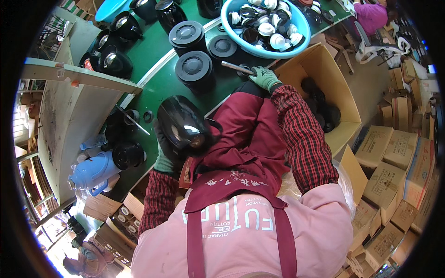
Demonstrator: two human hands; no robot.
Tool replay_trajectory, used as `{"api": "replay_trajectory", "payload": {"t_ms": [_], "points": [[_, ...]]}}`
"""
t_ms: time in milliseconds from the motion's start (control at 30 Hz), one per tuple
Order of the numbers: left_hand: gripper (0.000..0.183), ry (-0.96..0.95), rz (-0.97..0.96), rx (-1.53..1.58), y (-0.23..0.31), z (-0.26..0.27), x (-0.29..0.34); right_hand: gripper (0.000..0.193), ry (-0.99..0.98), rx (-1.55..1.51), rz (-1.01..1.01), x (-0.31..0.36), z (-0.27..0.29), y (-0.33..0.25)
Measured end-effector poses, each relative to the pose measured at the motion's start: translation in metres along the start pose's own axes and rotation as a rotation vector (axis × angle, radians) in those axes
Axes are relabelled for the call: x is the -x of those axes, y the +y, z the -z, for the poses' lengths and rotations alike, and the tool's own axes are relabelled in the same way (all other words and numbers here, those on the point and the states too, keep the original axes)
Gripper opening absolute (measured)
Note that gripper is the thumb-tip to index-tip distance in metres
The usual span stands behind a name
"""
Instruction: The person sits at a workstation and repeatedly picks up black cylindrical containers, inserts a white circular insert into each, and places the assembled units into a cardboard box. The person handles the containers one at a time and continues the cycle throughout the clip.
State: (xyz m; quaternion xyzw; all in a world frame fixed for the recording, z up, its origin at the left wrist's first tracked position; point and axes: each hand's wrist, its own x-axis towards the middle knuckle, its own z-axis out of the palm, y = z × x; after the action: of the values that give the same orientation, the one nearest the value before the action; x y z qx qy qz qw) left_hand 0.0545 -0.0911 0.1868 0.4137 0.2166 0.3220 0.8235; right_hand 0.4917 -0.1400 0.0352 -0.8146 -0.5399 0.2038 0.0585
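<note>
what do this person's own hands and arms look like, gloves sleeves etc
The left hand and right hand wear light green gloves; the right one has a dark marking on its back. Red-and-black checked oversleeves cover both forearms, with the pink sweatshirt showing above them. No cables show on either arm.

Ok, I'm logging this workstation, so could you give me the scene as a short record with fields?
Left hand: gloved, holding a glossy black jug
Right hand: gloved, gripping a thin rod
Table: green, bearing round black containers
Basin: light blue, filled with black and white parts
Carton: open, dark pieces inside
</note>
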Motion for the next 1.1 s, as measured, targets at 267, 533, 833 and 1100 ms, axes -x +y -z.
{"api": "replay_trajectory", "payload": {"t_ms": [267, 533, 833, 1100], "points": [[0.054, 0.117, 0.29, 0.138, -0.072, 0.073, -0.065, 0.048, 0.179, 0.102, 0.016, -0.01, 0.015, -0.052], [0.053, 0.021, 0.121, -0.562, -0.044, 0.084, -0.051, 0.055, 0.865, 0.061, 0.019, -0.041, 0.091, -0.039], [0.035, 0.854, 0.19, 0.031, -0.052, 0.088, 0.007, 0.071, 0.616, 0.165, -0.295, -0.049, 0.099, 0.039], [0.085, 0.066, -0.196, -0.738, 0.021, -0.019, 0.02, 0.065, -0.277, -1.519, 0.161, 0.116, 0.041, -0.121]]}}
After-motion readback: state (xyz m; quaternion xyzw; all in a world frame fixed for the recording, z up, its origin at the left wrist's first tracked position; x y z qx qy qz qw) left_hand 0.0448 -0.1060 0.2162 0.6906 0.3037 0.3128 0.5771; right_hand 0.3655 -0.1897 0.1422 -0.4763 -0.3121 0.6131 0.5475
